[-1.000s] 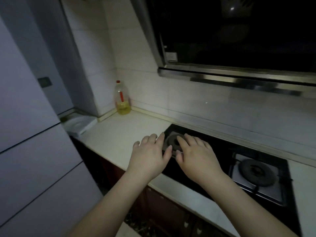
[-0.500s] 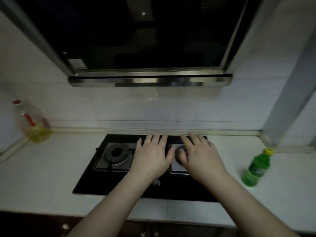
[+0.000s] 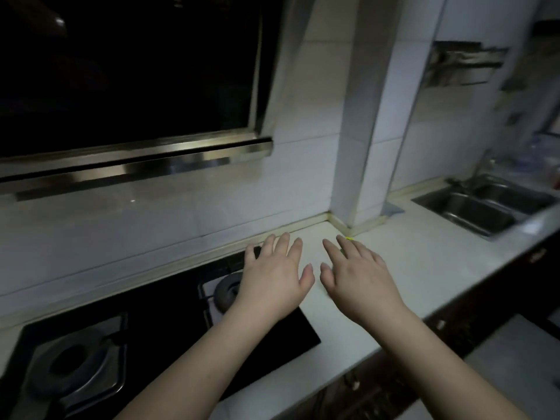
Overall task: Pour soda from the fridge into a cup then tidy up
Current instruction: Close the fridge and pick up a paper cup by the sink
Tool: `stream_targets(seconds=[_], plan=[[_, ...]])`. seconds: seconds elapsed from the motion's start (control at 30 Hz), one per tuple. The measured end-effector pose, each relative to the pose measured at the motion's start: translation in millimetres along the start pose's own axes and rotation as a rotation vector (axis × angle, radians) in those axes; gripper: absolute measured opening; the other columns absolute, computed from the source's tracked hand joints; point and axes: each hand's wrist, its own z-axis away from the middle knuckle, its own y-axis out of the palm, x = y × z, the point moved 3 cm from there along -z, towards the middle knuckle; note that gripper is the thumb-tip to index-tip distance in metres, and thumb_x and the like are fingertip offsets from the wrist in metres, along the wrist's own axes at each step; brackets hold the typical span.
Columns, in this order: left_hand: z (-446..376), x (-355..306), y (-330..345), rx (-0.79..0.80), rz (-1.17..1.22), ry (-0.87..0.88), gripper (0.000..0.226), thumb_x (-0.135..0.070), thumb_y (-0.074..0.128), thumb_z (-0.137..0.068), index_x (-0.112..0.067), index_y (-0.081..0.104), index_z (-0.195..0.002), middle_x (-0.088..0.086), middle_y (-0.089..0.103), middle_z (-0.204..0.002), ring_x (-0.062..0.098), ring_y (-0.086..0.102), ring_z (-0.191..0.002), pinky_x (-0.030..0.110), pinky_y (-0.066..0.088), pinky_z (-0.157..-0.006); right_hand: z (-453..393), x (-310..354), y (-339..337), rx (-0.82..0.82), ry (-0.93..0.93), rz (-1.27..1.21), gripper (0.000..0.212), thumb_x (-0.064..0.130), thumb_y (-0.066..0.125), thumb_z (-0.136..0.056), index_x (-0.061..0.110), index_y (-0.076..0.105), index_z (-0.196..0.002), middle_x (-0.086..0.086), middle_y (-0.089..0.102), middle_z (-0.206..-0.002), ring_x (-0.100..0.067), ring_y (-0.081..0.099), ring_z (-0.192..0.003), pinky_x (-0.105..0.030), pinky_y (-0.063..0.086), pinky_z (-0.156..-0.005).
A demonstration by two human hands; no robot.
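Head view, a dim kitchen: my left hand point(image 3: 274, 275) and right hand point(image 3: 359, 278) hover side by side, palms down, fingers point(image 3: 285, 242) spread and straight, holding nothing, above the pale desk point(image 3: 424, 262) just right of the black gas hob point(image 3: 169, 334). A sliver of yellow-green point(image 3: 349, 237) peeks past my right fingertips; it may be the soda's cap, but my hand hides the rest, so I cannot tell. No cup shows, and no fridge. A steel sink point(image 3: 472, 207) sits well apart at right. I judge the pouring and tidying all lie ahead.
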Motion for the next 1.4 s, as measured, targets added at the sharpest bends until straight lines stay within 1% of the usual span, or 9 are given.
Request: stream_targets(seconds=[0.07,0.17,0.27,0.4,0.47,0.63,0.87,1.0,1.4], plan=[[-10,-17,1,-0.003,0.022,0.073,0.084,-0.056,0.0,-0.077,-0.024,0.032,-0.147,0.0,0.031,-0.155,0.023,0.027,-0.142,0.051,0.024,-0.112,7,-19,-2,0.027,0.051,0.03,0.062,0.048,0.016,-0.091,0.023,0.036,-0.145,-0.005,0.039,-0.149,-0.023,0.037,-0.135,-0.038,0.031,-0.107],[-24,-48,5,0.01,0.055,0.186,0.077,-0.057,0.004,-0.083,-0.024,0.026,-0.15,0.0,0.027,-0.157,0.023,0.023,-0.144,0.049,0.023,-0.113,22,-51,-6,0.032,0.14,0.056,0.055,0.044,0.027,-0.098,0.026,0.022,-0.15,-0.002,0.026,-0.155,-0.021,0.026,-0.14,-0.036,0.022,-0.111],[-36,-86,11,0.031,0.099,0.297,0.063,-0.053,0.022,-0.095,-0.024,0.023,-0.151,0.0,0.023,-0.159,0.022,0.018,-0.145,0.051,0.019,-0.115,39,-84,-5,0.039,0.258,0.083,0.055,0.045,0.027,-0.097,0.025,0.028,-0.148,-0.004,0.031,-0.154,-0.023,0.03,-0.139,-0.039,0.024,-0.111],[-47,-139,12,0.034,0.13,0.418,0.06,-0.051,0.024,-0.097,-0.025,0.021,-0.152,-0.001,0.021,-0.159,0.022,0.016,-0.146,0.05,0.015,-0.117,63,-127,-12,0.016,0.388,0.12,0.058,0.044,0.031,-0.089,0.021,0.045,-0.141,-0.01,0.046,-0.144,-0.028,0.044,-0.13,-0.043,0.036,-0.104],[-51,-168,12,0.026,0.124,0.477,0.06,-0.051,0.024,-0.098,-0.026,0.022,-0.152,-0.001,0.021,-0.16,0.022,0.015,-0.147,0.05,0.013,-0.118,74,-149,-18,0.018,0.438,0.147,0.057,0.043,0.034,-0.091,0.022,0.041,-0.143,-0.01,0.041,-0.148,-0.029,0.04,-0.134,-0.043,0.034,-0.106],[-64,-243,19,0.043,0.147,0.587,0.06,-0.052,0.023,-0.097,-0.027,0.02,-0.152,-0.004,0.02,-0.161,0.021,0.013,-0.148,0.05,0.01,-0.118,97,-213,-29,0.018,0.513,0.114,0.058,0.043,0.028,-0.099,0.027,0.013,-0.152,-0.003,0.013,-0.159,-0.023,0.013,-0.146,-0.04,0.014,-0.116],[-84,-361,15,0.021,0.204,0.708,0.06,-0.051,0.023,-0.098,-0.027,0.021,-0.152,-0.004,0.021,-0.16,0.019,0.013,-0.148,0.048,0.009,-0.119,129,-315,-53,-0.064,0.636,0.134,0.057,0.043,0.031,-0.098,0.026,0.019,-0.151,-0.004,0.017,-0.159,-0.024,0.011,-0.146,-0.039,0.008,-0.117],[-93,-417,19,0.015,0.209,0.748,0.059,-0.049,0.026,-0.098,-0.027,0.022,-0.152,-0.004,0.023,-0.16,0.019,0.015,-0.147,0.048,0.011,-0.119,147,-367,-61,-0.051,0.701,0.135,0.057,0.042,0.029,-0.098,0.026,0.017,-0.152,-0.003,0.015,-0.159,-0.024,0.01,-0.146,-0.04,0.007,-0.118],[-134,-523,46,0.075,0.208,0.847,0.059,-0.049,0.023,-0.1,-0.028,0.017,-0.154,-0.005,0.015,-0.162,0.018,0.01,-0.149,0.047,0.007,-0.12,149,-473,-51,-0.022,0.813,0.088,0.056,0.044,0.026,-0.1,0.027,0.013,-0.152,-0.003,0.013,-0.16,-0.023,0.008,-0.146,-0.039,0.008,-0.118]])
